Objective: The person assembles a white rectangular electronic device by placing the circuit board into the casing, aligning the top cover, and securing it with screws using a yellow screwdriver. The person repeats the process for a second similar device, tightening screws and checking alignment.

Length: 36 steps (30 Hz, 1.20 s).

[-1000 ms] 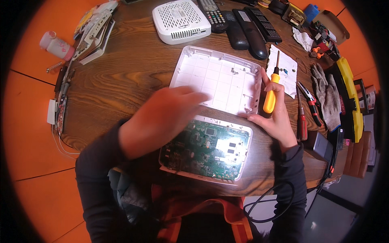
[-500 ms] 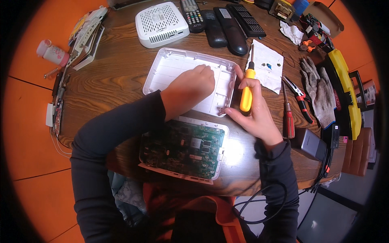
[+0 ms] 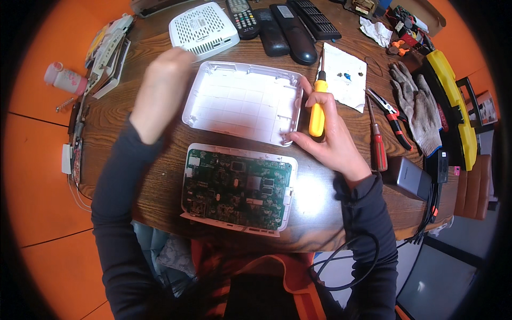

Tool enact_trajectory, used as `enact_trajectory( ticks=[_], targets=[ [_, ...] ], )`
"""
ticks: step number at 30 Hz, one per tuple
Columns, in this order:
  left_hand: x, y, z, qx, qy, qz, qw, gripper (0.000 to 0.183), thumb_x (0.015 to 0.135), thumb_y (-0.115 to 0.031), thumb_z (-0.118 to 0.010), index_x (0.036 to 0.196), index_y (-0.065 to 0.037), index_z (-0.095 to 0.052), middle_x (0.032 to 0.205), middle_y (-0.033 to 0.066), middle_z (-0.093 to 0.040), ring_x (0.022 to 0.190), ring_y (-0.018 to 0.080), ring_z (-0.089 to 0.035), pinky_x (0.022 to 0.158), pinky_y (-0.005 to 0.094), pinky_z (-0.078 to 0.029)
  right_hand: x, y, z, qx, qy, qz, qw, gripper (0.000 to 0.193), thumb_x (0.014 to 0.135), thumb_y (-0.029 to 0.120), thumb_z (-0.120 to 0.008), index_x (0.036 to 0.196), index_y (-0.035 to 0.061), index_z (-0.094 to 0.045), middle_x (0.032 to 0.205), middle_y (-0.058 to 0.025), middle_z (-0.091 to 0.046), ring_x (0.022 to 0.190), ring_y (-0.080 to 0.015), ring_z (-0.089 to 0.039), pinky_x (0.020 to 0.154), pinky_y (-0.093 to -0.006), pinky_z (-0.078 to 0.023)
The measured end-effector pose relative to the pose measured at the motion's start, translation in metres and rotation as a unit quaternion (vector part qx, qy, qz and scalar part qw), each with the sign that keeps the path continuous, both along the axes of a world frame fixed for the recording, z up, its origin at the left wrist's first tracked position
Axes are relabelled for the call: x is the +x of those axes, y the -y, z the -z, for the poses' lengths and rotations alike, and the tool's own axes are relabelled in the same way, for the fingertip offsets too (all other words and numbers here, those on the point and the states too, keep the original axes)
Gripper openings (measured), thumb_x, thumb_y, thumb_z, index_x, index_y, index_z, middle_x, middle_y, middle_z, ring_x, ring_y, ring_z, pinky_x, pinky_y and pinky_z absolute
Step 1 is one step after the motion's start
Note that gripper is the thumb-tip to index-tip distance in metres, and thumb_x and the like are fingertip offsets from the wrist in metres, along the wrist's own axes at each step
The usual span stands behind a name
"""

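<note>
My right hand (image 3: 333, 125) is closed around a yellow-handled screwdriver (image 3: 317, 114), its shaft pointing away from me. With thumb and fingertips the same hand also touches the right end of a white plastic cover (image 3: 237, 96), whose ribbed inside faces up. Past the cover's left edge, my left hand (image 3: 162, 88) is raised and smeared by motion; its fingers are curled out of sight, and whether it holds anything does not show. Nearer me lies the other half of the white case, with a green circuit board (image 3: 240, 186) in it.
A white vented box (image 3: 204, 29) and several remote controls (image 3: 245, 18) line the far side. To the right are a white paper (image 3: 344, 74) with small dark screws, a red-handled screwdriver (image 3: 378, 152), pliers (image 3: 393, 120), gloves (image 3: 424, 109) and a grey box (image 3: 408, 178).
My left hand has come up out of the white cover and swung left past its edge. The right hand keeps its hold on the screwdriver and cover. The whole view has shifted slightly.
</note>
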State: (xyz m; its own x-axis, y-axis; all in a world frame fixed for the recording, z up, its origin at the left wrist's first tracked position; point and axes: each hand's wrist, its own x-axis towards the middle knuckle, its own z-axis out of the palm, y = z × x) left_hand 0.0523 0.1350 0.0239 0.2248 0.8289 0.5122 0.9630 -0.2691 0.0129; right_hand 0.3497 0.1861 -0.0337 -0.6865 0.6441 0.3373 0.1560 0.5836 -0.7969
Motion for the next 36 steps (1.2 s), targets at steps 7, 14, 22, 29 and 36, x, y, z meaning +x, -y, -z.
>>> enact_trajectory(
  ticks=[7,14,22,29,36],
  targets=[
    [-0.059,0.029,0.026,-0.087,0.045,-0.052,0.994,0.013,0.073,0.007,-0.056,0.086,0.006,-0.059,0.082,0.0206,-0.058,0.079,0.0363,-0.057,0.070,0.0387,-0.046,-0.004,0.000,-0.002,0.004,-0.002,0.005,1.000,0.045,0.079,0.032,-0.068,0.105,0.0129,-0.036,0.135,-0.0284,-0.037,0.129,-0.0399,-0.034,0.100,-0.0427,-0.036],
    [-0.008,0.028,0.003,0.012,-0.048,-0.016,0.999,0.020,0.073,0.004,-0.059,0.093,0.001,-0.062,0.096,0.0143,-0.058,0.090,0.0295,-0.055,0.078,0.0345,-0.047,-0.001,0.002,-0.001,-0.035,0.027,0.020,0.999,0.047,0.078,0.029,-0.070,0.106,0.0120,-0.036,0.124,-0.0243,-0.047,0.128,-0.0396,-0.036,0.098,-0.0423,-0.037],
    [0.065,-0.041,0.018,0.046,-0.272,0.237,0.932,0.012,0.078,-0.010,-0.062,0.089,-0.006,-0.061,0.097,0.0047,-0.057,0.094,0.0168,-0.053,0.081,0.0298,-0.042,-0.004,0.001,0.000,0.034,-0.006,0.005,0.999,0.047,0.077,0.027,-0.071,0.106,0.0109,-0.037,0.139,-0.0304,-0.032,0.127,-0.0387,-0.038,0.097,-0.0386,-0.037],
    [0.065,-0.067,0.023,0.071,-0.312,0.292,0.901,0.016,0.075,-0.011,-0.064,0.089,-0.005,-0.063,0.098,0.0020,-0.057,0.097,0.0148,-0.052,0.083,0.0279,-0.041,-0.003,0.001,-0.001,0.026,0.004,0.010,1.000,0.048,0.077,0.028,-0.072,0.106,0.0106,-0.038,0.138,-0.0304,-0.032,0.124,-0.0395,-0.041,0.096,-0.0396,-0.038],
    [0.063,-0.071,0.033,0.097,-0.292,0.295,0.905,0.012,0.074,-0.009,-0.063,0.085,-0.004,-0.064,0.088,0.0031,-0.059,0.092,0.0159,-0.054,0.080,0.0281,-0.043,0.000,0.004,-0.005,-0.004,0.040,0.026,0.999,0.050,0.077,0.031,-0.071,0.109,0.0115,-0.037,0.117,-0.0223,-0.050,0.101,-0.0366,-0.056,0.085,-0.0409,-0.045]
  ],
)
